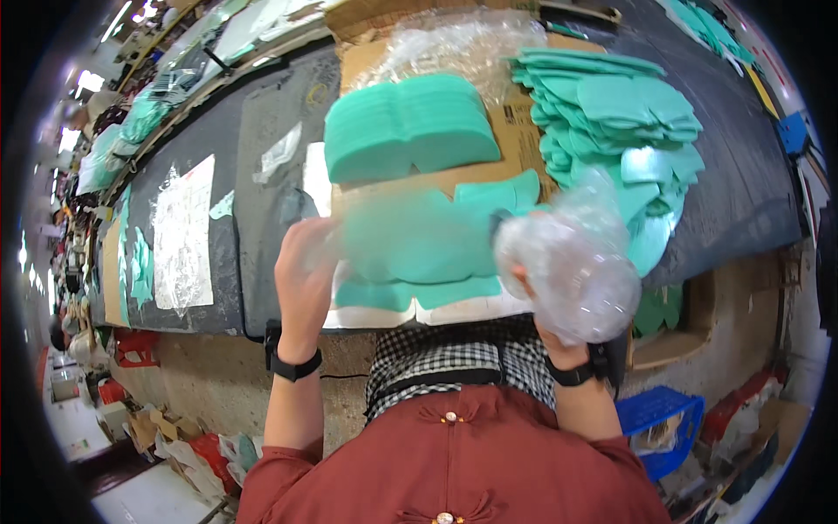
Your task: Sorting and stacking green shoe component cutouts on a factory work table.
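My left hand (305, 258) is at the left edge of a green foam-like sheet (410, 240), which is smeared by motion; its fingers look closed on that edge. Crumpled clear plastic (580, 262) covers most of my right hand (521, 272), and the hand seems to grip it beside the sheet's right end. What else those fingers touch is hidden. Under the blurred sheet lie another green piece (458, 293) and a white sheet (349, 316) at the table's front edge. A loose green piece (511, 192) rests just beyond.
Behind my hands, a neat stack of green two-lobed pieces (410, 122) sits on cardboard (519, 131). To its right rises a messy pile of green pieces (611, 113). Clear plastic wrap (436, 44) lies at the back. A blue crate (663, 432) stands below, at right.
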`<control>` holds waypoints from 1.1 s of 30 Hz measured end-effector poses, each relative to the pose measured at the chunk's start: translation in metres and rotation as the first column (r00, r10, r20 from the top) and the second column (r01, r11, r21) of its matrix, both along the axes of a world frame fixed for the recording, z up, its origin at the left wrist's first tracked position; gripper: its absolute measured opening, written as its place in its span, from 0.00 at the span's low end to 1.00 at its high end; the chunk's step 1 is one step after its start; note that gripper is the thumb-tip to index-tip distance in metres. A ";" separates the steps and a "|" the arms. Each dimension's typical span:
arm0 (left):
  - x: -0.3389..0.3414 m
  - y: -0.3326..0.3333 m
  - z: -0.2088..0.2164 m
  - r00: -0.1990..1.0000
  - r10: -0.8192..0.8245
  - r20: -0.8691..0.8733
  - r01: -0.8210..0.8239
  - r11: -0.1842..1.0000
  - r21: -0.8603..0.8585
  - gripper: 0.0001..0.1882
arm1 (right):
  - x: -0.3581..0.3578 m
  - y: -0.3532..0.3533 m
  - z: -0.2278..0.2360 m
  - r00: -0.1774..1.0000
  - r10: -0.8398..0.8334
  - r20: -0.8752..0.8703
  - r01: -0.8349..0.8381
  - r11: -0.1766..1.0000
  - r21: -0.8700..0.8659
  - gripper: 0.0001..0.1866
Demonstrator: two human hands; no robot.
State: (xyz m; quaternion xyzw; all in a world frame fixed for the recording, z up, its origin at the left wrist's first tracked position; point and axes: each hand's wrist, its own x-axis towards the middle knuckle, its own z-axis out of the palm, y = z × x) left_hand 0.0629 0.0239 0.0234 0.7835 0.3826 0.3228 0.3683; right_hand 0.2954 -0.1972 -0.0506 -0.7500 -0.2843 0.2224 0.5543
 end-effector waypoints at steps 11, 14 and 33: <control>0.065 0.052 -0.021 0.951 0.280 -0.133 -0.225 0.919 0.322 0.41 | 0.007 -0.007 0.048 0.908 0.041 0.417 -0.025 0.999 -0.044 0.21; 0.042 0.054 -0.019 0.948 0.294 -0.124 -0.246 0.921 0.303 0.38 | 0.002 -0.004 0.052 0.905 0.102 0.412 -0.087 0.995 -0.056 0.20; -0.019 -0.034 -0.009 0.997 0.005 0.075 0.049 0.722 -0.690 0.12 | 0.027 -0.035 0.060 0.998 -0.068 -0.001 0.054 0.785 0.617 0.24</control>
